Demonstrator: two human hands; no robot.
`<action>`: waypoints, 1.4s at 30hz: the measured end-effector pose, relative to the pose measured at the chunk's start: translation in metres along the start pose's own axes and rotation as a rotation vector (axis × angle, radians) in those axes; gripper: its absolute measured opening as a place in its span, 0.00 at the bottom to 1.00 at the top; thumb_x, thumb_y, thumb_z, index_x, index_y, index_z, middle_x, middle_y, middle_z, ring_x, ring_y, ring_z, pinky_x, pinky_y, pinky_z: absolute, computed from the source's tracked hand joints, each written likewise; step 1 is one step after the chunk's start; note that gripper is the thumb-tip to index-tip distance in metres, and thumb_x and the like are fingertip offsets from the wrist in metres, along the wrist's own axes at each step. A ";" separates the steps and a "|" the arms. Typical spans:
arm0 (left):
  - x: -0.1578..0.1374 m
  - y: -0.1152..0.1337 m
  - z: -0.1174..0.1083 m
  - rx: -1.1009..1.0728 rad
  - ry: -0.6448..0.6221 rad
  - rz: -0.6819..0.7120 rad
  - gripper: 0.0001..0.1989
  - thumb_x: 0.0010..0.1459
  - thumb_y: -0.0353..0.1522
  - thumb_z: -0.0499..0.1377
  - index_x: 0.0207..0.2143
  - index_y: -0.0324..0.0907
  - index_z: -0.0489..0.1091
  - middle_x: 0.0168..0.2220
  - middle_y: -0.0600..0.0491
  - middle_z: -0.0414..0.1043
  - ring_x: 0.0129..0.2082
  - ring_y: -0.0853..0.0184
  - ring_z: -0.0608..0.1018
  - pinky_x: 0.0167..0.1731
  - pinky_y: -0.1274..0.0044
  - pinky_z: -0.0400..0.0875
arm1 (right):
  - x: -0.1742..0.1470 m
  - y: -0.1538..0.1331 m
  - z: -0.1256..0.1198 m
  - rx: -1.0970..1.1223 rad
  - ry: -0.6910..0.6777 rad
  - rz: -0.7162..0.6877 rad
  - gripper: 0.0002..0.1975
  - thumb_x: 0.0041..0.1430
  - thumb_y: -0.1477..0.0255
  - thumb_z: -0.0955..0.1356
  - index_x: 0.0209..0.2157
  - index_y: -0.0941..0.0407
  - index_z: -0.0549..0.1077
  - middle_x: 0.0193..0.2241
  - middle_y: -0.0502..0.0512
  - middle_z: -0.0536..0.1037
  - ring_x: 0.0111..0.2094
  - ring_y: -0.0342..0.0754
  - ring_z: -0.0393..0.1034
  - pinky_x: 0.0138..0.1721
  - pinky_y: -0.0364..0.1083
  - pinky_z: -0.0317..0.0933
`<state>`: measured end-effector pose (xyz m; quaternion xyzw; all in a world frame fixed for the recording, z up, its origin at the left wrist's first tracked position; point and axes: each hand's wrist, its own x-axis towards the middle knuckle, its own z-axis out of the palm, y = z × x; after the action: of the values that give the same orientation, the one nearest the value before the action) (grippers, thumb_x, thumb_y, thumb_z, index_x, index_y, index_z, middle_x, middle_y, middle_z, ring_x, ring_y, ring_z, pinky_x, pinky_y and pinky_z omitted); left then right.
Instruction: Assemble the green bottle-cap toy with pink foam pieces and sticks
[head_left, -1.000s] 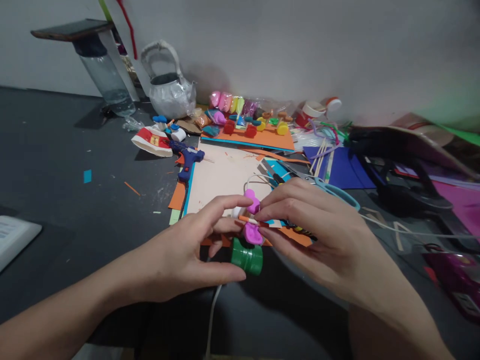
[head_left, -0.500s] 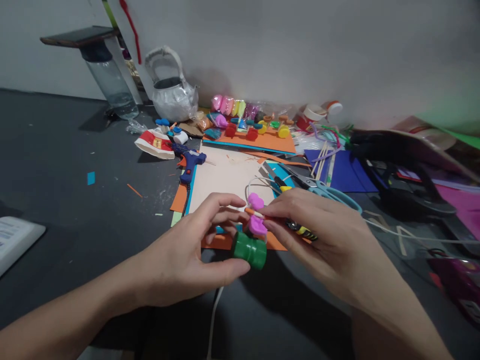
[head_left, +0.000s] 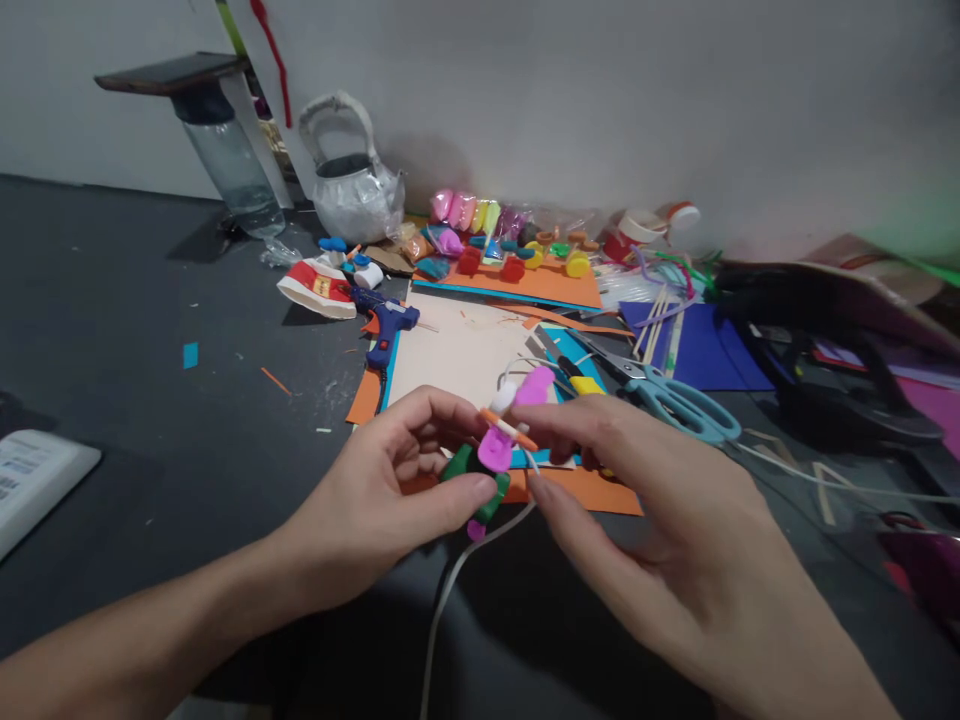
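Note:
My left hand [head_left: 397, 485] is closed, its thumb and fingers around a small dark green spool-shaped piece [head_left: 492, 500]. Joined to the green piece is a pink clay part [head_left: 495, 452] with an orange and white striped stick [head_left: 510, 430] across it. Above these show a white ball [head_left: 504, 395] and a rounded pink flap [head_left: 537, 384]. My right hand [head_left: 637, 500] has its thumb and index finger apart. Its index fingertip lies by the pink flap and the stick; whether it touches them I cannot tell.
Below the hands, a cream sheet [head_left: 457, 350] lies over coloured paper. Around it are a blue glue gun [head_left: 386, 330], a yellow-handled cutter [head_left: 585, 383] and blue-handled scissors [head_left: 686, 405]. A white cord [head_left: 435, 630] runs under the hands. A silver kettle [head_left: 356, 195] stands behind.
The green piece has turned and tilted in my left hand, so a pink end shows underneath. My right thumb and index finger have let go of the stick and spread apart.

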<state>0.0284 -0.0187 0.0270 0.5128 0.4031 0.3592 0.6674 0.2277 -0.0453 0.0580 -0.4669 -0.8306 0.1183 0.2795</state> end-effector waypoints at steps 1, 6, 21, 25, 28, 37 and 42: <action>0.000 0.001 -0.001 -0.026 -0.020 -0.012 0.13 0.54 0.31 0.68 0.40 0.43 0.70 0.41 0.54 0.76 0.42 0.68 0.77 0.41 0.80 0.72 | 0.000 0.002 -0.002 0.002 -0.012 -0.013 0.17 0.62 0.72 0.67 0.53 0.52 0.69 0.47 0.57 0.75 0.47 0.52 0.71 0.45 0.49 0.67; -0.003 0.005 -0.005 -0.050 -0.082 -0.028 0.11 0.56 0.30 0.67 0.41 0.45 0.72 0.43 0.56 0.76 0.42 0.71 0.77 0.42 0.81 0.72 | 0.001 0.008 -0.004 -0.045 0.000 -0.086 0.21 0.61 0.73 0.69 0.55 0.46 0.69 0.55 0.57 0.67 0.55 0.55 0.65 0.53 0.54 0.64; -0.004 0.005 -0.007 0.011 -0.173 -0.053 0.09 0.58 0.30 0.64 0.43 0.46 0.73 0.42 0.57 0.76 0.43 0.70 0.76 0.45 0.81 0.70 | 0.004 0.007 -0.006 -0.033 -0.039 -0.175 0.18 0.59 0.76 0.70 0.51 0.50 0.71 0.55 0.58 0.71 0.55 0.55 0.64 0.55 0.57 0.59; -0.002 0.005 -0.007 0.013 -0.146 -0.006 0.09 0.59 0.31 0.64 0.43 0.48 0.74 0.44 0.59 0.77 0.44 0.72 0.77 0.44 0.84 0.70 | 0.004 0.012 -0.007 0.140 0.151 -0.101 0.18 0.58 0.74 0.72 0.50 0.49 0.73 0.50 0.55 0.75 0.51 0.55 0.70 0.50 0.55 0.65; 0.000 0.004 -0.009 0.044 -0.047 0.080 0.09 0.58 0.29 0.64 0.41 0.48 0.74 0.43 0.59 0.77 0.44 0.73 0.78 0.43 0.85 0.70 | 0.008 0.026 -0.005 0.180 0.434 0.058 0.09 0.60 0.75 0.70 0.42 0.50 0.78 0.40 0.53 0.79 0.44 0.51 0.74 0.48 0.52 0.66; 0.002 -0.004 -0.009 0.173 0.185 0.344 0.16 0.58 0.28 0.65 0.47 0.52 0.70 0.45 0.60 0.74 0.45 0.75 0.76 0.45 0.86 0.71 | 0.016 0.066 0.015 -0.168 0.216 0.133 0.06 0.64 0.72 0.66 0.39 0.55 0.75 0.36 0.55 0.80 0.39 0.51 0.73 0.40 0.50 0.66; 0.002 -0.011 -0.005 0.195 0.131 0.350 0.19 0.58 0.26 0.64 0.49 0.52 0.67 0.46 0.59 0.73 0.45 0.74 0.75 0.45 0.85 0.71 | 0.030 0.068 0.041 -0.310 -0.061 0.008 0.06 0.62 0.75 0.67 0.39 0.59 0.76 0.39 0.62 0.79 0.43 0.55 0.70 0.48 0.55 0.65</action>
<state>0.0252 -0.0171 0.0152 0.6130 0.3832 0.4615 0.5143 0.2401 0.0191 0.0036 -0.5038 -0.8452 0.0039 0.1782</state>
